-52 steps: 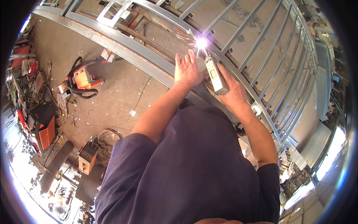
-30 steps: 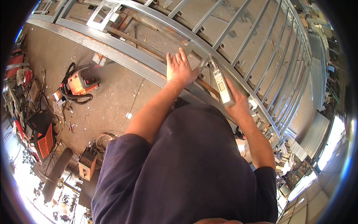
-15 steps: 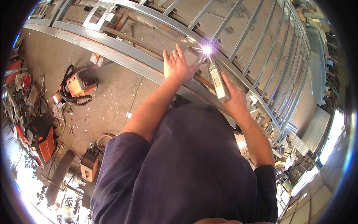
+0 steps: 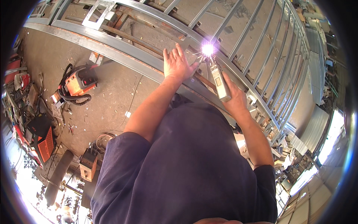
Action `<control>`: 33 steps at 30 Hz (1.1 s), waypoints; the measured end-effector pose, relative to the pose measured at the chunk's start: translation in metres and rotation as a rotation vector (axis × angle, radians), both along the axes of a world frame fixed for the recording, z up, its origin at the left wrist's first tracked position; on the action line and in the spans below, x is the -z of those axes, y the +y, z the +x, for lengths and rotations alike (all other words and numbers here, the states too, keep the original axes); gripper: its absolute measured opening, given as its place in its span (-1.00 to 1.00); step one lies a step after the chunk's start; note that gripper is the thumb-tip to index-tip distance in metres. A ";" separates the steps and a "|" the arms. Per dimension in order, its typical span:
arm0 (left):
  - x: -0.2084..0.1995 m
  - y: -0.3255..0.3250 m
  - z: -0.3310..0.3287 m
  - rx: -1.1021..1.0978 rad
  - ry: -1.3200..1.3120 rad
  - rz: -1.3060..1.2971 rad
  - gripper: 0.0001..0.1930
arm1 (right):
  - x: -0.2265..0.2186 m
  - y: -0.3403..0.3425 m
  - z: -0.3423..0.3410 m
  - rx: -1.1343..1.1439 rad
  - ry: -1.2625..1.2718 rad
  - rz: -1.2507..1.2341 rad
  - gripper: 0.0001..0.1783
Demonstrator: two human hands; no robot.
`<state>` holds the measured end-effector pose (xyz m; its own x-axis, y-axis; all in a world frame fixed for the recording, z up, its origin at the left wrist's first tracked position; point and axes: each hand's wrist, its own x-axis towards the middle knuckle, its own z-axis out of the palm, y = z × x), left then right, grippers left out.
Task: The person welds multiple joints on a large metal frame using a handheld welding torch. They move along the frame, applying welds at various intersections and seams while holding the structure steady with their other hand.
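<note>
The torch (image 4: 220, 83), pale and boxy, is right of centre, its tip pointing far and slightly left at a white-violet glow (image 4: 207, 49) on the frame (image 4: 246, 30); small sparks spread around it. A small rectangular panel sits on the torch's face, any marks on it too small to read. The right hand (image 4: 235, 96) is wrapped around the torch's right side, gripping it. The left hand (image 4: 176, 67), back up, is open with fingers spread, left of the glow; whether its thumb touches the grey metal beside it I cannot tell. A flat beam (image 4: 95, 44) runs from the far left toward the hands, with a cut-out plate (image 4: 89, 24) just beyond it. On the floor at left stands an orange machine (image 4: 76, 85) with a small red mark, unreadable; nearer lies a black-and-orange case (image 4: 45, 145).
</note>
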<state>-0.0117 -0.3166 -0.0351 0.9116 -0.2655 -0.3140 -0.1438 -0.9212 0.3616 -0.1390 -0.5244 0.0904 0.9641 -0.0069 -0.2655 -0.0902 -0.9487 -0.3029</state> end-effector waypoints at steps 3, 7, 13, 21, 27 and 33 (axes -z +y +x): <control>-0.001 0.000 0.000 0.002 0.002 0.015 0.28 | -0.001 0.001 0.000 -0.003 -0.014 0.014 0.04; -0.002 0.000 0.000 0.005 0.015 0.012 0.27 | -0.010 0.003 0.002 0.056 0.063 0.030 0.09; 0.008 0.001 -0.002 -0.039 -0.055 -0.005 0.26 | -0.018 0.001 0.002 0.080 0.084 0.121 0.03; -0.006 0.067 -0.028 -0.434 -0.440 -0.148 0.03 | -0.086 -0.042 0.007 0.204 0.343 0.349 -0.07; 0.046 0.082 -0.031 -1.362 -0.170 -0.464 0.01 | -0.067 -0.069 0.078 0.143 0.596 0.562 -0.35; 0.020 0.046 -0.015 -1.518 -0.136 -0.473 0.02 | 0.019 -0.063 0.118 0.141 0.797 1.024 -0.54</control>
